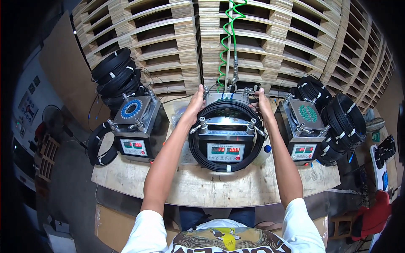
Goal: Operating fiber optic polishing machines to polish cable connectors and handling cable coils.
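Reaching fwd w/ both arms, I had my left hand [196, 102] and right hand [264, 105] at the upper L and R edges of a black cable coil [217, 165] on the middle machine [225, 136]. Palms faced each other, fingers mostly straight and pointing away from me, hands wide apart, approx. the coil's width; couldn't tell if either was actually gripping cable. The coil was a thick round ring, dull black, many turns packed close, w/ a white tie [229, 168] at the bottom nearest me. It circled the machine's display panel [225, 152], which showed lit green and red digits. Front bar [226, 123] w/ a knob at each end ran across inside the ring. Blue cap [267, 149] of a bottle sat just beside the coil, R side. All this was on a pale, scuffed bench [215, 185], btwn a left machine [133, 146] and a right machine [303, 152] of similar make. More coils on the left [112, 69] and on the right [346, 120], plus wooden pallets [181, 55] and a curly green hose [222, 50] behind.
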`<state>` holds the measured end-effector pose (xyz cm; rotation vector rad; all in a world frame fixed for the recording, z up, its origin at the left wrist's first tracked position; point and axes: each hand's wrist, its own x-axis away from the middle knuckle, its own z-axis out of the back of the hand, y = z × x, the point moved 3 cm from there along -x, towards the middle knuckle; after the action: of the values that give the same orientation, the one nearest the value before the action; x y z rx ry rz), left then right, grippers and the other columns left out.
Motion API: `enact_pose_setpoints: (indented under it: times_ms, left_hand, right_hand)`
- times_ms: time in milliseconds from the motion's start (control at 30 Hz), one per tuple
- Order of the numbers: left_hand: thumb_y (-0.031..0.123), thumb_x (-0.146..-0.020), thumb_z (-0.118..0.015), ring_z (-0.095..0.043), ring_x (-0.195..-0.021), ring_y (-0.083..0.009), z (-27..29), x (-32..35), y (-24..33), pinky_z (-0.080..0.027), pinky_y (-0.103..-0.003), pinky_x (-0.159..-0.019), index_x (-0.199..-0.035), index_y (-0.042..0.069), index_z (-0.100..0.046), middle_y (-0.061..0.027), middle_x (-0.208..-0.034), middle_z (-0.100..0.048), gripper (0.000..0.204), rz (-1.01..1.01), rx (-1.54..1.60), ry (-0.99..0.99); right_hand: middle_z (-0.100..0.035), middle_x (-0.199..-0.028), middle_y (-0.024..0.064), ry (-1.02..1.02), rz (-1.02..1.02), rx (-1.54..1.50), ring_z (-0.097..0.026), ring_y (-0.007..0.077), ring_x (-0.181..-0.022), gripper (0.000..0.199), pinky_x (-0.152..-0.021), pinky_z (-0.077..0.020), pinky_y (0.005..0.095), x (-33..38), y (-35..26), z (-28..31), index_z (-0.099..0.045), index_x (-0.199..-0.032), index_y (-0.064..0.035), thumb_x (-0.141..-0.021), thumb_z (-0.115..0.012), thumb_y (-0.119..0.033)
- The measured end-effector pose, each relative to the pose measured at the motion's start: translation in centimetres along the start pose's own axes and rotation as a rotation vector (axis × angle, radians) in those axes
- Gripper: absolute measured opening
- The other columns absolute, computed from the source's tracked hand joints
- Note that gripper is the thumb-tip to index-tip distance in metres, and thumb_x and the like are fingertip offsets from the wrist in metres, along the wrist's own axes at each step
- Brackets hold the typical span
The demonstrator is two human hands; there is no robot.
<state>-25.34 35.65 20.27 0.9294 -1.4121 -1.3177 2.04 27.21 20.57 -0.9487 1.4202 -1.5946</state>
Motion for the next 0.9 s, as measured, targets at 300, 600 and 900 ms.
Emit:
enact_pose_setpoints:
  times_ms: [300,600,900]
  left_hand:
    - [0.033,-0.103,-0.051,-0.061,-0.087,-0.0187,1.9,-1.4,-2.3,-0.05,-0.034,-0.084,-0.143,0.006,-0.044,-0.0112,-0.107,-0.064,0.049,-0.464,-0.362,0.135]
    - [0.062,-0.103,-0.029,-0.047,-0.126,-0.0273,-0.7,-0.6,0.0,-0.034,-0.039,-0.109,-0.146,-0.003,-0.041,-0.0169,-0.143,-0.049,0.079,-0.249,-0.159,0.08]
    - [0.067,-0.101,-0.03,-0.05,-0.099,-0.0196,0.3,-1.6,-0.9,-0.041,-0.032,-0.09,-0.145,-0.002,-0.043,-0.0128,-0.13,-0.054,0.083,-0.242,-0.136,0.085]
  right_hand:
    - [-0.065,-0.123,0.0216,0.099,0.266,0.108,-0.068,0.0254,-0.085,0.074,-0.075,-0.0554,0.0348,-1.1,0.8,-1.7,-0.058,-0.128,0.0088,-0.106,-0.03,-0.055]
    - [-0.066,-0.107,0.0158,0.14,0.327,0.091,-0.06,0.0185,-0.074,0.074,-0.071,-0.0502,0.0317,-1.5,1.2,-2.0,-0.063,-0.121,0.0079,-0.104,-0.033,-0.058]
    - [-0.069,-0.097,0.023,0.114,0.233,0.43,-0.066,0.0308,-0.079,0.077,-0.076,-0.0492,0.0435,-2.1,1.6,-1.5,-0.063,-0.118,0.0081,-0.105,-0.026,-0.058]
